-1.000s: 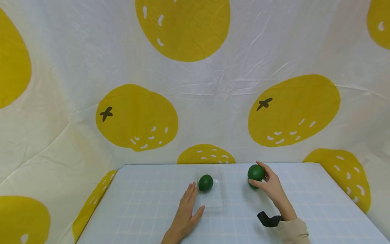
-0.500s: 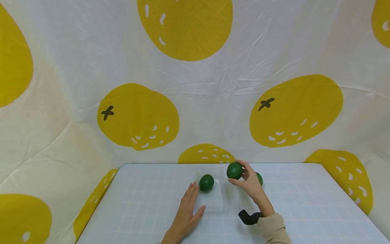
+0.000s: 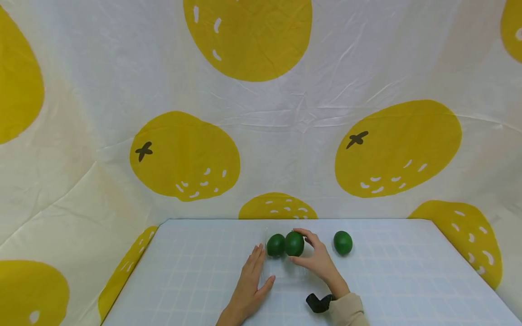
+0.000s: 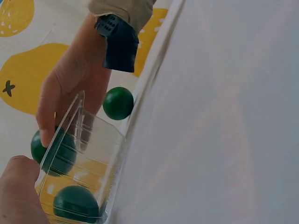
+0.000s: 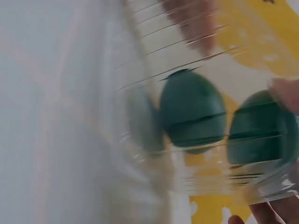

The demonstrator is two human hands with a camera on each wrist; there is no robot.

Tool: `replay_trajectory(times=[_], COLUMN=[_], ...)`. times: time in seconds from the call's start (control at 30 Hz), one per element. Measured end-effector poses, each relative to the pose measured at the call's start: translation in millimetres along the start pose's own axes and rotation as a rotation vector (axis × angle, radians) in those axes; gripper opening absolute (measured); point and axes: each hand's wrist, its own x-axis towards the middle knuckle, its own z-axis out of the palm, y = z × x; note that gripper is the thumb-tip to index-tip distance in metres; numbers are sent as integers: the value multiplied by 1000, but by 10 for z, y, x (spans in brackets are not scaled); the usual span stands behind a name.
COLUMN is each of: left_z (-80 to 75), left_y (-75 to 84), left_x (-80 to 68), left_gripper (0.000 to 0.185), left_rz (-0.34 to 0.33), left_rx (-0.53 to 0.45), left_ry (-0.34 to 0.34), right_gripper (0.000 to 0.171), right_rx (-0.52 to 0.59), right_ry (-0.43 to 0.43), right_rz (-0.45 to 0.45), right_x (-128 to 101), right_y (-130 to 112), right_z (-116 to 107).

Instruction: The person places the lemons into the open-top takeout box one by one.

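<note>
Green avocado upright, right hand gripping

Dark green fruit, clear plastic, pale blue grid, yellow-on-white cloth.

Three glossy dark green round fruits: one in the clear, colourless plastic tray, one in the right hand, one at 3 o'clock of the tray. The counter is pale blue with a white grid. The white wrinkled backdrop cloth bears large mustard-yellow oranges with white flecks and dark star-shaped stems. The right sleeve is beige, its wrist strap black.
</note>
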Motion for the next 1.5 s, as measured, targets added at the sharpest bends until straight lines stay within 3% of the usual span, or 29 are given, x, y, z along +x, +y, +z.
replay_trajectory(times=[0.2,0.53,0.77,1.37,1.5], left_z=[2,-9,15,-10,-4], left_y=[-21,-13,-22,20,6], left_x=[-28,-2,-3,6,10], left_gripper=[70,69,69,70,70], left_rz=[34,24,56,-9,0], left_rx=[-8,-7,-1,-6,-7], left_ry=[37,26,61,-16,-8], right_gripper=[74,74,75,75,75], right_rx=[-181,-270,-268,-211,-206], right_ry=[-61,-112,-128,-171,-191], right_rz=[-20,-9,-22,-27,-12], right_x=[-22,-45,-40,-55,-34], right_y=[80,-8,5,16,-10], right_z=[123,150,151,121,99])
